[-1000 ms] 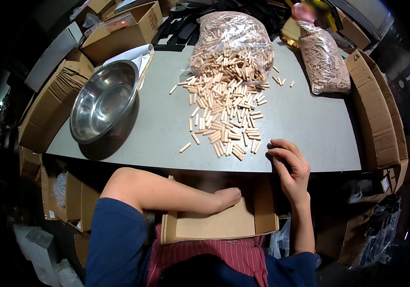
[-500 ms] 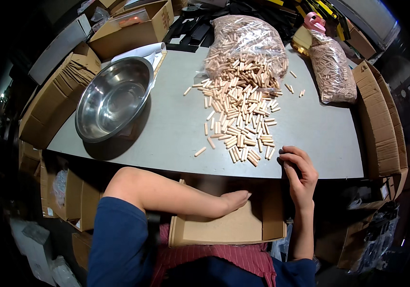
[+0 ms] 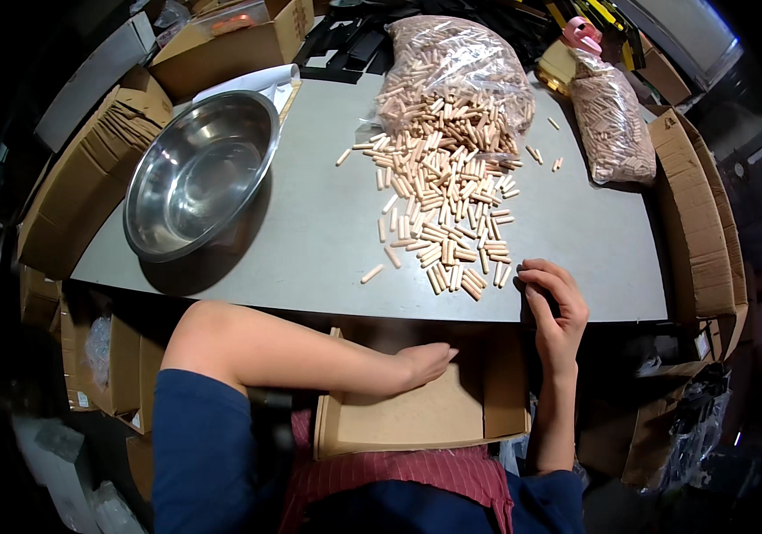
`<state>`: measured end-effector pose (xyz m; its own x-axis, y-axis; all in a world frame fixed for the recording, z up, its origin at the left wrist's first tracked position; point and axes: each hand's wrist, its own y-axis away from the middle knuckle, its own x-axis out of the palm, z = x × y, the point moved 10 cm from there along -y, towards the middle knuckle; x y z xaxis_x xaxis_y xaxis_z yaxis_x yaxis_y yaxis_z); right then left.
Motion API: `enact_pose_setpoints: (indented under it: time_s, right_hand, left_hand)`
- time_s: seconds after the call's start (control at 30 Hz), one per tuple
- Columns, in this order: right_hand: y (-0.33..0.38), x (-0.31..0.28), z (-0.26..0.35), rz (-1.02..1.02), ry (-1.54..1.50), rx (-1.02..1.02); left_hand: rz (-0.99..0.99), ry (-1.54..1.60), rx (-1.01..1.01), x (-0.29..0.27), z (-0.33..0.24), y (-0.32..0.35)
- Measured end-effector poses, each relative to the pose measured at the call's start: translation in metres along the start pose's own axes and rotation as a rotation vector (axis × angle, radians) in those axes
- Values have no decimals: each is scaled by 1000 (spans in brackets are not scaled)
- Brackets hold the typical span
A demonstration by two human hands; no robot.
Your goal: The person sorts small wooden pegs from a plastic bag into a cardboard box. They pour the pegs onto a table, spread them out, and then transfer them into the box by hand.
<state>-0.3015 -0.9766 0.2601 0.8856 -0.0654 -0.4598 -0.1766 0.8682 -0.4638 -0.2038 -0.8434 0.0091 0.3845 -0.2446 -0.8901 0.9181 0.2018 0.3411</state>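
Wooden dowels (image 3: 447,209) lie spilled across the grey worktop (image 3: 310,240) out of an open clear bag (image 3: 456,76); most of the pile looks unsorted. Right hand (image 3: 554,303) at the near edge beside the pile, fingers curled; whether they pinch a dowel, can't tell. Left hand (image 3: 425,363) rests flat, fingers spread, inside the cardboard box (image 3: 416,418) on the lap. Steel bowl (image 3: 198,173) sits empty, so little seems done.
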Motion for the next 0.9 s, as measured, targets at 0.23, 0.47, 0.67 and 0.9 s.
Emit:
enact_pose_setpoints:
  time_s: [0.23, 0.47, 0.67, 0.9]
  right_hand:
    - [-4, 34, 14, 160, 39, -59]
    - [1, 53, 46, 447, -205, -135]
    - [16, 38, 6, 305, -825, 332]
    - [-18, 50, 31, 281, -112, -100]
  left_hand:
    - [-16, 350, -24, -65, 31, 31]
    - [-939, 364, -767, -206, 161, 268]
    - [-843, 415, -1800, -128, 235, 485]
    - [-945, -26, -1223, -194, 192, 378]
